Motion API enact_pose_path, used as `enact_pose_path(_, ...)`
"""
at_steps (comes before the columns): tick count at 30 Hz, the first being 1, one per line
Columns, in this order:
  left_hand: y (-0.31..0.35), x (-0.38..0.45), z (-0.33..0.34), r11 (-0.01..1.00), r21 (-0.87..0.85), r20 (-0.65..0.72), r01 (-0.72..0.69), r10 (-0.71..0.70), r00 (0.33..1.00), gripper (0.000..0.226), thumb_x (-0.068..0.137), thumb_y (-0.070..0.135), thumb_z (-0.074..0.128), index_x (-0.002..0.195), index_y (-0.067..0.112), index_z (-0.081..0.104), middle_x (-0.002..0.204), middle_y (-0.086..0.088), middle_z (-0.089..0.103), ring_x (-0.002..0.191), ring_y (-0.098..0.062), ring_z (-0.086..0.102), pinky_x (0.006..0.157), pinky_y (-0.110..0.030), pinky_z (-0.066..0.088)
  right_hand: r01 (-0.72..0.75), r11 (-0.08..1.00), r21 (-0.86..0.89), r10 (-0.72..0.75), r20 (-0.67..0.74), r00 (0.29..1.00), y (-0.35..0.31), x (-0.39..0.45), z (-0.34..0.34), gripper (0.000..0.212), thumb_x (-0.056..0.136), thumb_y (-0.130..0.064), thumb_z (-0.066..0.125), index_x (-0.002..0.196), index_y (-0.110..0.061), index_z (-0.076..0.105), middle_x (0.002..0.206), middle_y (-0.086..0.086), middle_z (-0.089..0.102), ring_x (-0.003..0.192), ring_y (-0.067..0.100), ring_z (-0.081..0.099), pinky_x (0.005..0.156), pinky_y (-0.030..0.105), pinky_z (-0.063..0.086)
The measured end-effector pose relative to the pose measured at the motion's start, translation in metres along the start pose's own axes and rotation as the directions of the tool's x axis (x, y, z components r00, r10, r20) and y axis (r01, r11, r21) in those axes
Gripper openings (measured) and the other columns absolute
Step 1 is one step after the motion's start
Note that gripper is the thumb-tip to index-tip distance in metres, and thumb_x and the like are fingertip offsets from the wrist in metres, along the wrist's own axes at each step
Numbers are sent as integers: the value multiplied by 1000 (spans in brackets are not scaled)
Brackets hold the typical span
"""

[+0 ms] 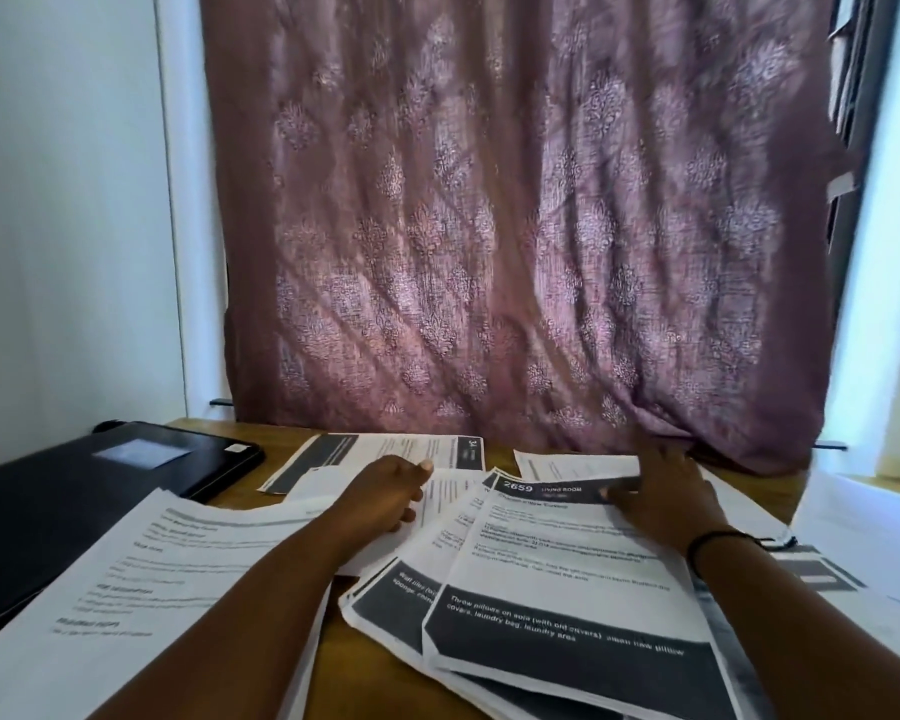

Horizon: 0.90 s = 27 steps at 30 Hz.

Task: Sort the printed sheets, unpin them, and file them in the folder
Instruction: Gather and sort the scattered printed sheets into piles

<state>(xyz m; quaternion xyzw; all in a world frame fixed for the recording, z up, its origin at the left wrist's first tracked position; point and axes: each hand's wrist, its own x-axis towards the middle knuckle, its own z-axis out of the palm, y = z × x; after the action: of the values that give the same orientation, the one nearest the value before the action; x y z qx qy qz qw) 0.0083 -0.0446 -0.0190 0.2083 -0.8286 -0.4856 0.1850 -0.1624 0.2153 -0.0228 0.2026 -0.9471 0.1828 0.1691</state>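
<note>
White paper lies under both hands. The right hand (663,493) rests flat, fingers relaxed and spread, on the top edge of the front sheet (572,579) headed "2659 Living Room", gripping nothing. The left hand (385,493) lies at nine o'clock of it, fingers loosely curled on the sheets beneath; whether it pinches one I cannot tell. From the front sheet a fan of further sheets (411,579) spreads toward eight o'clock. A separate stack (141,589) sits further out at nine o'clock, another sheet (385,452) at eleven, more pages (853,527) at three. The black folder (74,491), closed, lies at ten o'clock on the wooden table (365,662). I judge the sorting under way: papers are scattered, no pin is visible, nothing appears filed. Unpinning and filing remain.
</note>
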Motion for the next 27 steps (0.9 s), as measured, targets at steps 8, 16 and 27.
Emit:
enact_pose_path(8, -14, -5, 11, 822, 548, 76, -156, 137, 988, 27, 89, 53, 53, 101, 29, 58, 114, 7, 59, 107, -14, 54, 95, -34, 42, 189, 982, 30, -176, 530, 830, -23, -14, -3, 116, 47, -101, 33, 145, -38, 34, 154, -7, 34, 139, 19, 35, 116, 41, 25)
enact_pose_path(16, -14, -11, 17, 814, 560, 66, -152, 139, 988, 33, 87, 62, 49, 93, 31, 56, 104, 4, 58, 98, -14, 54, 90, -37, 45, 165, 979, -122, -94, 446, 890, -34, -15, 4, 99, 60, -96, 36, 143, -42, 36, 148, -4, 44, 132, 25, 42, 110, 45, 31)
enact_pose_path(27, 0, -7, 17, 861, 497, 88, -111, 77, 993, 31, 84, 42, 68, 109, 30, 54, 115, 5, 58, 94, -9, 51, 81, -22, 41, 65, 946, 319, -158, 274, 949, -30, -3, -15, 59, 81, -72, 47, 107, -22, 65, 115, -2, 64, 103, 16, 57, 89, 29, 40)
